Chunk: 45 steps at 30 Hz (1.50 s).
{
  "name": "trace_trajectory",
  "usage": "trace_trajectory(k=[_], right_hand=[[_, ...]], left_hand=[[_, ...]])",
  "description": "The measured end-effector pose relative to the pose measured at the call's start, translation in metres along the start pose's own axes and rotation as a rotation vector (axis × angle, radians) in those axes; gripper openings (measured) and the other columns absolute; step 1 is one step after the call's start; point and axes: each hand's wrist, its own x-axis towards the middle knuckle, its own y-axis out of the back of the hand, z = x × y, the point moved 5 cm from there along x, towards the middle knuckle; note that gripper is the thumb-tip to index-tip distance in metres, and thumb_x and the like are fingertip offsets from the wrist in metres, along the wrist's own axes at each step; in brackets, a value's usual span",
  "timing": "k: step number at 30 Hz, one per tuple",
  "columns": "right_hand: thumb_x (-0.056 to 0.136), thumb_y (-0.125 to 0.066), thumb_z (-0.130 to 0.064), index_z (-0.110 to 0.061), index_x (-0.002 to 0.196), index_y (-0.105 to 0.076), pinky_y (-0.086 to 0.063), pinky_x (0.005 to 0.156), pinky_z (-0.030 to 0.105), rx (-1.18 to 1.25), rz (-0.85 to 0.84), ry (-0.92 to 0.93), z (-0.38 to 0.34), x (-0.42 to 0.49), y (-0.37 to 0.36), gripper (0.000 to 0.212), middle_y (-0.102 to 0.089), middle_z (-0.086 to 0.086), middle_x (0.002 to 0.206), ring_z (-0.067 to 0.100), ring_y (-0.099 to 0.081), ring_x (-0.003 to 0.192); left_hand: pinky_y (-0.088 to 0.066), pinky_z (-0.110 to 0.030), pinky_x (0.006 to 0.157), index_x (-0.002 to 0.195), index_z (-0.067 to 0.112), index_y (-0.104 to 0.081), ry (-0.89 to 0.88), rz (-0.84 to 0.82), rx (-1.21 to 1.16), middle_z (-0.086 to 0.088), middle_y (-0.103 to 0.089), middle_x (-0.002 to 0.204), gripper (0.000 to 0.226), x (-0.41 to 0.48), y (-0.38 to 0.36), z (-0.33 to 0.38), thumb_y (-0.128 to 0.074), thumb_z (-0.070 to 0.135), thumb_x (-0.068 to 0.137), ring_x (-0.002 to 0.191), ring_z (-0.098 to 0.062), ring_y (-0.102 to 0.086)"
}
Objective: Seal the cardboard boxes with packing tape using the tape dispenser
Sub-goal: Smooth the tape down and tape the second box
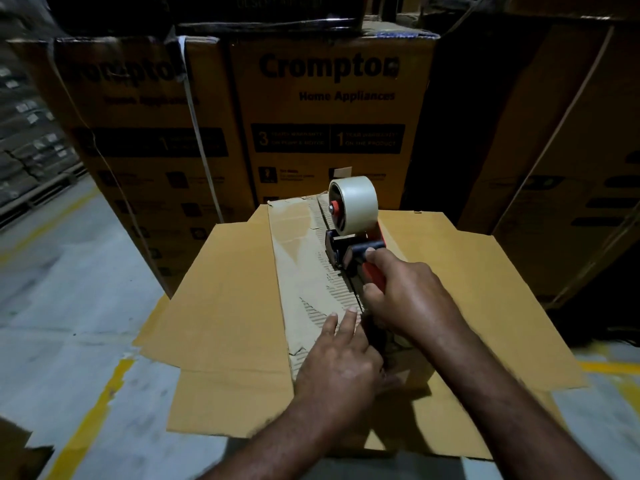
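**Tape Gun Sits on the Box Crack, Ready to Be Pulled**

The tape dispenser (349,237) sits on top of the cardboard box (235,306), right on the seam (347,284) where the two top flaps meet. Its roll of tape (356,202) stands up at the far end. The red handle points back toward the person.

The seam is a long line that runs from 6 o'clock to 12 o'clock. The dispenser lies along that same line, a bit past the middle.

The right hand (412,296) holds the handle, with its fingers (372,289) curled tight around it. The left hand (343,362) lies flat on the flap at the near end, just left of the seam. Its fingers (349,320) are straight and close together and press down. From these fingers, the dispenser is near, at about 12 o'clock.

I think the next pull should follow the seam toward 6 o'clock. I cannot tell if any tape is stuck down yet.

Big boxes (329,98) stand behind at 12 o'clock. The floor (69,306) at 9 o'clock has yellow lines (93,410).
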Motion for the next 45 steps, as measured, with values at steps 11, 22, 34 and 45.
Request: trace_trajectory(k=[11, 22, 34, 45], right_hand=[[0.093, -0.058, -0.037, -0.041, 0.14, -0.038, -0.059, 0.072, 0.036, 0.022, 0.01, -0.011, 0.013, -0.004, 0.008, 0.052, -0.061, 0.006, 0.12, 0.02, -0.058, 0.089], [0.094, -0.056, -0.032, -0.039, 0.137, -0.038, -0.051, 0.062, 0.028, -0.017, 0.022, -0.014, 0.012, -0.008, 0.008, 0.047, -0.063, 0.004, 0.109, 0.016, -0.049, 0.075], [0.095, -0.055, -0.035, -0.035, 0.131, -0.041, -0.048, 0.054, 0.023, 0.0, 0.021, -0.013, 0.006, -0.029, 0.013, 0.038, -0.041, -0.008, 0.076, 0.006, -0.051, 0.063], [0.098, -0.052, -0.031, -0.037, 0.136, -0.035, -0.053, 0.056, 0.017, 0.048, 0.002, -0.038, 0.005, -0.058, 0.017, 0.042, -0.037, -0.012, 0.071, 0.003, -0.055, 0.061]], left_hand=[[-0.047, -0.041, 0.085, 0.1, 0.009, -0.075, -0.127, 0.636, -0.07, -0.006, -0.072, 0.117, 0.033, 0.026, 0.0, -0.037, -0.056, 0.036, 0.099, 0.11, -0.028, -0.062], [-0.047, -0.031, 0.052, 0.13, 0.019, -0.034, 0.226, 0.64, -0.42, 0.0, -0.033, 0.128, 0.08, 0.044, 0.009, -0.057, -0.088, 0.032, 0.071, 0.086, -0.02, -0.055], [-0.032, -0.053, 0.112, 0.153, 0.022, -0.018, 0.351, 0.595, -0.368, -0.006, -0.017, 0.16, 0.105, 0.056, 0.012, -0.059, -0.081, 0.041, 0.072, 0.14, -0.025, -0.028], [-0.024, -0.052, 0.118, 0.156, 0.022, -0.008, 0.36, 0.581, -0.37, -0.006, -0.02, 0.164, 0.101, 0.064, 0.013, -0.058, -0.077, 0.03, 0.082, 0.146, -0.024, -0.026]])
